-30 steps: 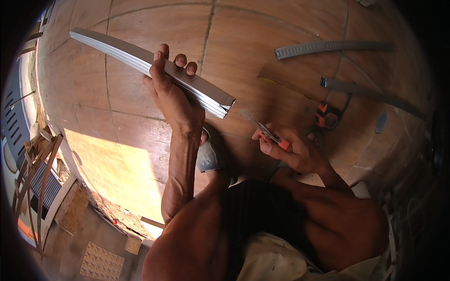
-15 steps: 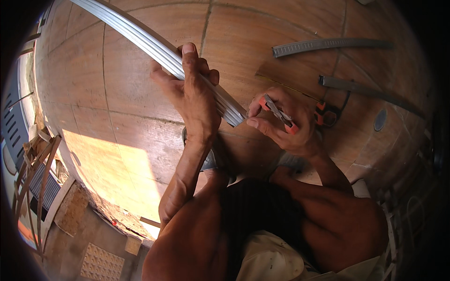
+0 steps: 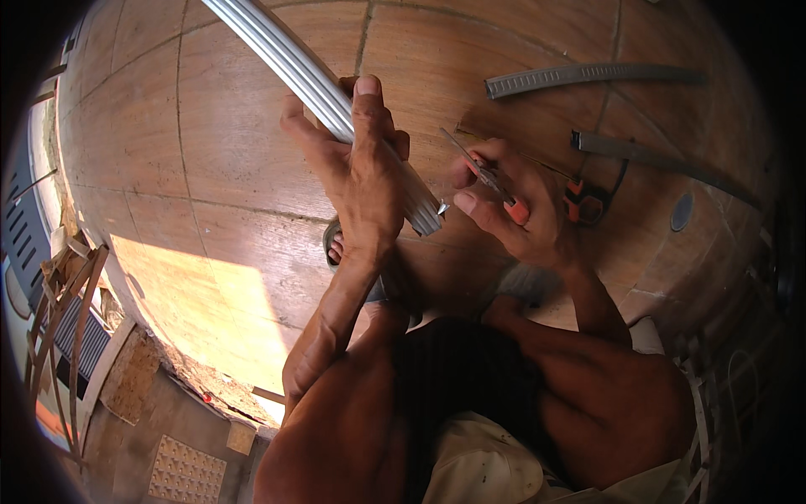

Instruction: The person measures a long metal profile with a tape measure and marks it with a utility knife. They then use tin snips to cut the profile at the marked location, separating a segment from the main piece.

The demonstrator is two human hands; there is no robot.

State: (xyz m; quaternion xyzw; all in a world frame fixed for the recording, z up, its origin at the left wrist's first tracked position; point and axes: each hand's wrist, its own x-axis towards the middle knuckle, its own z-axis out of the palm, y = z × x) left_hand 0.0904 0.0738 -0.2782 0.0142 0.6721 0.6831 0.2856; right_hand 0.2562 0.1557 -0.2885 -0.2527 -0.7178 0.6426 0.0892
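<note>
My left hand [image 3: 363, 181] is wrapped round a long ribbed metal profile [image 3: 290, 63], thumb on top, fingers partly hidden beneath. The profile slants from the far left down to its near end in front of me. At that end a small bright tab [image 3: 442, 207] of metal sticks out. Just right of the end, my right hand [image 3: 537, 206] is closed on a pair of snips with red grips [image 3: 518, 210]. Their slim blades point up and left, apart from the profile. The right palm hides part of the handles.
Two grey slotted metal channels [image 3: 596, 77] [image 3: 663, 160] lie on the tiled floor [image 3: 252, 151] at the right. An orange-and-black tape measure [image 3: 583, 202] sits behind my right hand, its blade drawn out. A round drain cover [image 3: 682, 212] is farther right. Wooden sticks [image 3: 63, 311] stand at the left.
The profile and my left hand have shifted slightly right. The snips have turned in my right hand, so their blades now show pointing away. The tab at the profile's end has come into sight.
</note>
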